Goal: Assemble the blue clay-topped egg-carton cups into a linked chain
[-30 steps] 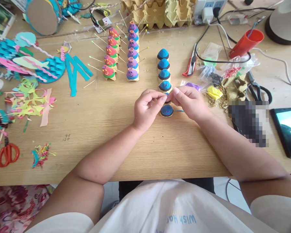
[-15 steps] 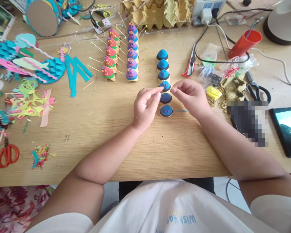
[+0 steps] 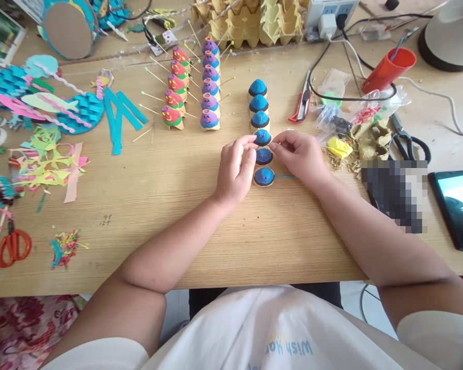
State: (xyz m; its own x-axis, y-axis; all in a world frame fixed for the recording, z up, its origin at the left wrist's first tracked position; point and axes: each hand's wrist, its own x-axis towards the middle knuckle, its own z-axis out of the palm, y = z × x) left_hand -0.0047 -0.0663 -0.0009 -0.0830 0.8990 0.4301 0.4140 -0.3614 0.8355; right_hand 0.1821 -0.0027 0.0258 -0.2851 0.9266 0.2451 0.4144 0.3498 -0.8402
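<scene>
A column of blue-topped egg-carton cups (image 3: 259, 103) with dark rims runs down the middle of the table. Its three nearest cups carry small pink dots like eyes. At the left edge of the fourth cup (image 3: 262, 136), my left hand (image 3: 234, 172) has its index fingertip against or very close to the rim, the thumb held apart below. My right hand (image 3: 301, 156) is at the cup's right side, thumb and index pinched; whatever lies between them is too small to make out. Below, a thin blue strip (image 3: 285, 176) extends right from the nearest cup (image 3: 264, 176).
Red (image 3: 172, 115) and purple cups (image 3: 210, 119) with pins stand in two rows to the left. A red cutter (image 3: 303, 100), yellow clay (image 3: 339, 148), black-handled scissors (image 3: 409, 144) and a phone (image 3: 457, 205) lie right. Paper scraps (image 3: 48, 164) and orange scissors (image 3: 13, 246) lie left.
My left hand has shifted slightly right, its index finger drawing back from the cup's top to its left edge. My right hand has dipped slightly, still pinched beside the cup.
</scene>
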